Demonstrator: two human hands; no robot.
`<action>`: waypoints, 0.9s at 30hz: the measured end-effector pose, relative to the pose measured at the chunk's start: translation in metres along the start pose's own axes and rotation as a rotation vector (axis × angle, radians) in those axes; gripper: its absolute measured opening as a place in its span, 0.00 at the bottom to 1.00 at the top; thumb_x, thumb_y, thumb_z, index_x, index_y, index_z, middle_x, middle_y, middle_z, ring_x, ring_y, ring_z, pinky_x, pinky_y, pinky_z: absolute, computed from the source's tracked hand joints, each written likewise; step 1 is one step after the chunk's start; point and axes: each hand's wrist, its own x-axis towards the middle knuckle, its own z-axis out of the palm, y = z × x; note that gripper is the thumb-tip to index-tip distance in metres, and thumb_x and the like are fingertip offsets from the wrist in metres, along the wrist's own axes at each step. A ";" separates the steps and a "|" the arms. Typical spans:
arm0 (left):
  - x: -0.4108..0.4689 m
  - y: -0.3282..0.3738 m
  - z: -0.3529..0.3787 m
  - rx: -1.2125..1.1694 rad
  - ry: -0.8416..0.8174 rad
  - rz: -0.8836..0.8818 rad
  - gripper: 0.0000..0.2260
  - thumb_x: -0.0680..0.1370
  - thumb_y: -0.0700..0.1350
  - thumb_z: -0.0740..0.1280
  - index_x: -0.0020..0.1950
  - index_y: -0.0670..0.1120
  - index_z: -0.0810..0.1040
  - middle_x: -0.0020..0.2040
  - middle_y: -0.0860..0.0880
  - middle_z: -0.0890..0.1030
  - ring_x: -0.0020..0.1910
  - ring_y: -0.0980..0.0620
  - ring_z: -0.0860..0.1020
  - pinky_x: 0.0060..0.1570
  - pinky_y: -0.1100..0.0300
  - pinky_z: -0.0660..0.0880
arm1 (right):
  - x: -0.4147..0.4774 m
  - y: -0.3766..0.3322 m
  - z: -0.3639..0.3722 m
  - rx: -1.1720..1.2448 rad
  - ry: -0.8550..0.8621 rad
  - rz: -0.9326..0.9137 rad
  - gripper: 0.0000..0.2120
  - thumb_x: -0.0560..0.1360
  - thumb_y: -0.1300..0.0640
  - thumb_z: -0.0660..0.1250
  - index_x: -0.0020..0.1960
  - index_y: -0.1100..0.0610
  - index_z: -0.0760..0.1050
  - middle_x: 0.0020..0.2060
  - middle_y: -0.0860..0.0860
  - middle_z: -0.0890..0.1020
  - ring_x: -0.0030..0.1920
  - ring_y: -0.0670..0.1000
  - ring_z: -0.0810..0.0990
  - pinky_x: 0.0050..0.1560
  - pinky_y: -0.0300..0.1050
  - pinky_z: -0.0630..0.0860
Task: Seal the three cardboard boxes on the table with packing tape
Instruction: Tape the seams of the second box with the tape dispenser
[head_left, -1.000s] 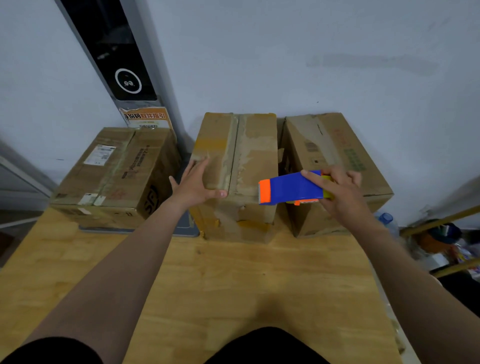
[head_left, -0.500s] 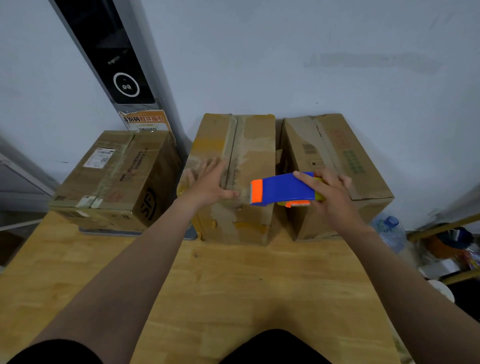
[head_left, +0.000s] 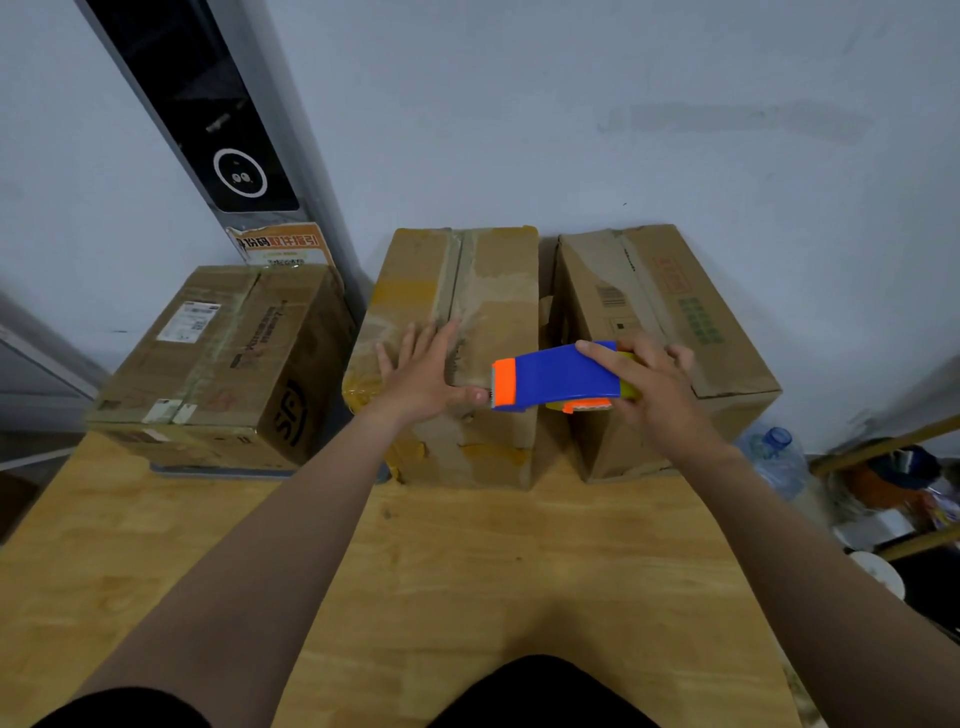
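Three cardboard boxes stand in a row at the far edge of the wooden table (head_left: 493, 561). The left box (head_left: 218, 358) carries a white label. My left hand (head_left: 426, 371) lies flat with spread fingers on top of the middle box (head_left: 493, 291), near its front end beside the centre seam. My right hand (head_left: 652, 387) grips a blue and orange tape dispenser (head_left: 556, 376), held level over the gap between the middle box and the right box (head_left: 660, 306). The dispenser's orange end nearly touches my left thumb.
A grey wall rises right behind the boxes. A dark panel with a round dial (head_left: 239, 174) leans on the wall at the left. Off the table's right edge stand a clear water jug (head_left: 774, 457) and a cluttered shelf (head_left: 893, 488).
My left hand slid forward and rightward across the middle box's top, toward its centre seam. The dispenser in my right hand drifted left, closer to my left thumb.
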 end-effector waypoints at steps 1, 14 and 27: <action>0.001 -0.001 -0.001 -0.003 0.003 0.000 0.54 0.67 0.72 0.73 0.83 0.61 0.42 0.85 0.52 0.45 0.82 0.46 0.38 0.74 0.33 0.31 | 0.000 0.001 -0.002 -0.016 -0.012 0.001 0.39 0.73 0.58 0.76 0.77 0.39 0.61 0.63 0.54 0.72 0.62 0.55 0.65 0.59 0.46 0.57; 0.003 -0.012 -0.010 0.010 0.013 -0.029 0.57 0.64 0.75 0.73 0.83 0.61 0.45 0.84 0.52 0.50 0.83 0.49 0.44 0.77 0.34 0.39 | -0.010 0.006 -0.017 -0.063 0.006 -0.099 0.41 0.71 0.56 0.78 0.76 0.38 0.62 0.61 0.51 0.71 0.60 0.51 0.70 0.60 0.54 0.59; 0.003 -0.016 -0.011 0.031 0.016 -0.035 0.55 0.64 0.77 0.70 0.82 0.63 0.45 0.84 0.53 0.51 0.83 0.49 0.46 0.75 0.31 0.39 | -0.029 0.063 -0.042 -0.038 0.076 0.091 0.31 0.73 0.53 0.67 0.74 0.42 0.65 0.59 0.54 0.76 0.58 0.57 0.77 0.55 0.48 0.61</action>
